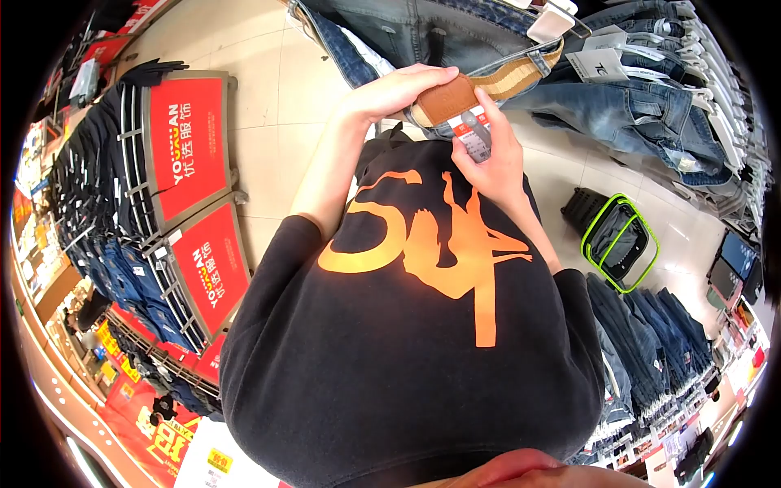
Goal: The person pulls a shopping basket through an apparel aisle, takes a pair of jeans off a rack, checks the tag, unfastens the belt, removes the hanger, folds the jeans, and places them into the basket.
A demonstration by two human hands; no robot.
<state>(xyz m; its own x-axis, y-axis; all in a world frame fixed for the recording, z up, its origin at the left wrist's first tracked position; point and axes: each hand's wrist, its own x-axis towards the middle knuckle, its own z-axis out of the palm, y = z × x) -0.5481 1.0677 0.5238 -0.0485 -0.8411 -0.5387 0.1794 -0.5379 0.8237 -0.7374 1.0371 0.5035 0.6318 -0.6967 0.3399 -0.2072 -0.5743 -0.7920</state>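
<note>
Head view: the left hand (396,91) clamps the brown patch (446,101) on faded blue jeans (399,31), while the right hand (498,154) pinches 1 red-and-white tag (477,145) just below that patch, thumb and forefinger slightly apart.

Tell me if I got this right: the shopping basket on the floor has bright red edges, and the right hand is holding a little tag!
Almost! The basket on the floor is edged in bright green, not red; the head view shows it. The rest is right: the right hand is holding a little tag.
</note>
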